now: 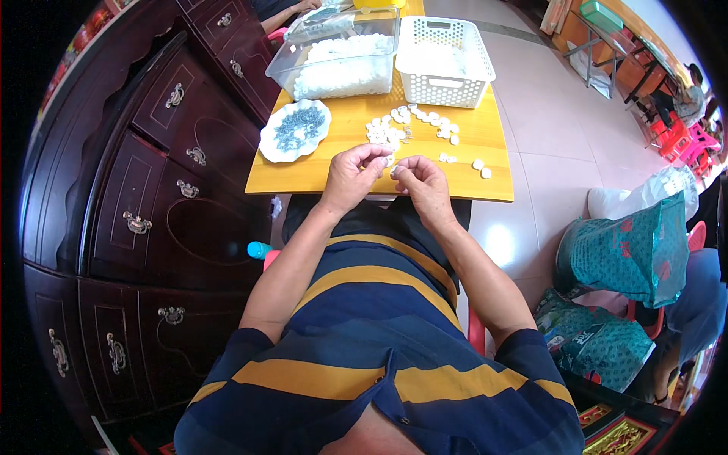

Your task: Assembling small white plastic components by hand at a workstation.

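My left hand (350, 178) pinches a small whitish piece (390, 160) between thumb and fingertips above the table's near edge. Close beside it, my right hand (428, 191) is closed in a pinch on another small pale piece (395, 172), mostly covered by the fingers. The two hands nearly meet. Just beyond them lies a loose heap of small rounded white plastic pieces (384, 132), with a few tiny metallic-looking bits (407, 136) at its right side. More white pieces (431, 118) curve off to the right, and a few lie apart near the right edge.
A scalloped white plate (324, 121) of small dark bluish bits stands at left on the wooden table (349, 114). Behind are a clear bin (282, 74) full of white pieces and a white perforated basket (447, 92). Dark cabinets (114, 227) line the left; teal bags (622, 246) sit right.
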`<state>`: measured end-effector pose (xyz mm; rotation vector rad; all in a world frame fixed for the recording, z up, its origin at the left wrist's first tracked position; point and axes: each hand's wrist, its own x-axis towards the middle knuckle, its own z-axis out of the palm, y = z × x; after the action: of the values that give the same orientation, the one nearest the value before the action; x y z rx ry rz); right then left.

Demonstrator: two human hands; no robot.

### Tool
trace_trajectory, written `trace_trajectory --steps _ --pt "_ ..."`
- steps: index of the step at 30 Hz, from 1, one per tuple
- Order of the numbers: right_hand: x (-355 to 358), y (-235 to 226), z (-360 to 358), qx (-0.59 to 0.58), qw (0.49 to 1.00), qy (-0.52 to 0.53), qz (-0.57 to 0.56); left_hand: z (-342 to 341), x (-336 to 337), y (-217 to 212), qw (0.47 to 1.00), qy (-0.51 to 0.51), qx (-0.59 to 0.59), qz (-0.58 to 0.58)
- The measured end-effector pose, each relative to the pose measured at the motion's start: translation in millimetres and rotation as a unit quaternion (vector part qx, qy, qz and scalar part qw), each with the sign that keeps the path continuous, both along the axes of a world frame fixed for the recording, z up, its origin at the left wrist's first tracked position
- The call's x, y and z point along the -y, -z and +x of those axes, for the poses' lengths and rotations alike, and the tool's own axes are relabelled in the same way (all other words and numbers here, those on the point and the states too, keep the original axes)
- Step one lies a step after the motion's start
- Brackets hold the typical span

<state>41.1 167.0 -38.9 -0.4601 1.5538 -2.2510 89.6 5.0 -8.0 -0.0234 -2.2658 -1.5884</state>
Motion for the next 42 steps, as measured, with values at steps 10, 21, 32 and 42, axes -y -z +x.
trace_trajectory --steps 10,21,32,42 --pt "-0.2 2.9 -2.2 -0.001 1.0 -0.008 0.01 0.5 1.6 2.2 0.999 0.005 -0.023 -0.044" --pt "-4.9 0.5 -3.6 0.024 0.998 -0.038 0.036 0.6 -1.1 3.3 0.997 -0.001 -0.032 -0.063" --pt "-4.0 -7.9 0.4 0.092 0.995 -0.034 -0.034 9.2 -16.2 -17.1 0.973 -0.004 -0.05 -0.224" --pt "-4.0 -2.5 -3.3 0.158 0.982 -0.066 -0.08 9.7 -16.6 -10.7 0.939 -0.034 -0.111 -0.324"
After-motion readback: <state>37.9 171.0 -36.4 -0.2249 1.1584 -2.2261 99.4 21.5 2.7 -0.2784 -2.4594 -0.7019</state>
